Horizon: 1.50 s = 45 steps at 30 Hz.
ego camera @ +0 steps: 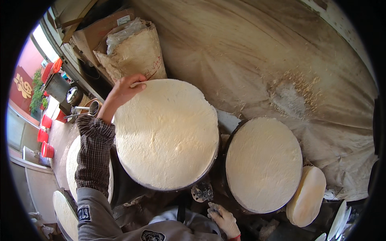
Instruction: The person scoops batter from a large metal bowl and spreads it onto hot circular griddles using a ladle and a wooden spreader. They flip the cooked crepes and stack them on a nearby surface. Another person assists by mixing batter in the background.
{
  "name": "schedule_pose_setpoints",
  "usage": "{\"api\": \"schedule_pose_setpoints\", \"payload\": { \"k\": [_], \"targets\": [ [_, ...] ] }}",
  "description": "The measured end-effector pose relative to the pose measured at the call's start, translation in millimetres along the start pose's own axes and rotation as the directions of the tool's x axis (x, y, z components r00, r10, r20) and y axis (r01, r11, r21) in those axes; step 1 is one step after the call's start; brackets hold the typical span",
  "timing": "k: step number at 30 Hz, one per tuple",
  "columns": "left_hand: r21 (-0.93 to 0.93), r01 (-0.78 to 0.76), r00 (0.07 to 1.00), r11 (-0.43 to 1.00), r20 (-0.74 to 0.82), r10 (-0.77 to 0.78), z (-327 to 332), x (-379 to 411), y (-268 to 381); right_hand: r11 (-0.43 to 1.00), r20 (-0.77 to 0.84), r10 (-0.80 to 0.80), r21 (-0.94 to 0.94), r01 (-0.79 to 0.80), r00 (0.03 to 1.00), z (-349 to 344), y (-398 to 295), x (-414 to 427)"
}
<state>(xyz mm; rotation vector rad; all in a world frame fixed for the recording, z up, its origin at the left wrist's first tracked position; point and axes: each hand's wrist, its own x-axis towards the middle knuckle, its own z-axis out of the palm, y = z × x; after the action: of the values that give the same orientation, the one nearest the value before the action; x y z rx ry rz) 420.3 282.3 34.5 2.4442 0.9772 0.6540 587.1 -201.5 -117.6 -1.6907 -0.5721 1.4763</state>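
Note:
My left hand (128, 89) pinches the upper left edge of a large round pale flatbread (169, 132), which lies on a dark round griddle in front of me. My right hand (222, 218), in a white knit glove with dark soiled fingertips, is low in the view, near my body; nothing is plainly held in it. Just above it is a round charred lump or opening (202, 192). To the right, a second round flatbread (264, 164) covers another dark griddle.
A stack of pale flatbreads (307, 196) stands at the right. Two more covered griddles are at the left, one with flatbread (65, 214). Behind stand a worn sack (135, 54) and a cardboard box (90, 37). A metal ladle (94, 106) lies at the left; a stained cloth (235, 60) spreads behind.

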Motion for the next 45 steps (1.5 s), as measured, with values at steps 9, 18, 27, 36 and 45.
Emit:
{"api": "schedule_pose_setpoints", "payload": {
  "k": [9, 18, 27, 36, 45],
  "targets": [
    [0.096, -0.072, 0.969, 0.993, -0.228, 0.092, -89.6, -139.4, 154.7, 0.710, -0.176, -0.689, -0.358, 0.606, 0.703, -29.7, -75.1, -19.7],
    [0.315, -0.017, 0.928, 0.949, -0.348, 0.132, -121.5, -258.6, 313.8, 0.376, -0.076, -0.924, -0.369, 0.850, 0.375, -53.9, -133.0, -50.3],
    [-0.126, -0.262, 0.959, 0.957, 0.079, 0.273, -11.6, -243.6, 309.9, 0.649, -0.203, -0.747, -0.426, 0.630, 0.633, -148.8, -17.1, -186.9],
    [-0.669, -0.341, 0.786, 0.661, 0.184, 0.591, 209.5, -147.7, 534.8, 0.826, -0.812, -0.555, -0.511, 0.238, 0.180, -371.3, 51.4, -307.1],
    [-0.427, -0.795, 0.504, 0.431, -0.071, 0.861, 378.1, -224.8, 572.4, 0.738, -0.825, -0.561, -0.534, 0.413, -0.064, -503.6, 179.6, -306.8]
  ]
}}
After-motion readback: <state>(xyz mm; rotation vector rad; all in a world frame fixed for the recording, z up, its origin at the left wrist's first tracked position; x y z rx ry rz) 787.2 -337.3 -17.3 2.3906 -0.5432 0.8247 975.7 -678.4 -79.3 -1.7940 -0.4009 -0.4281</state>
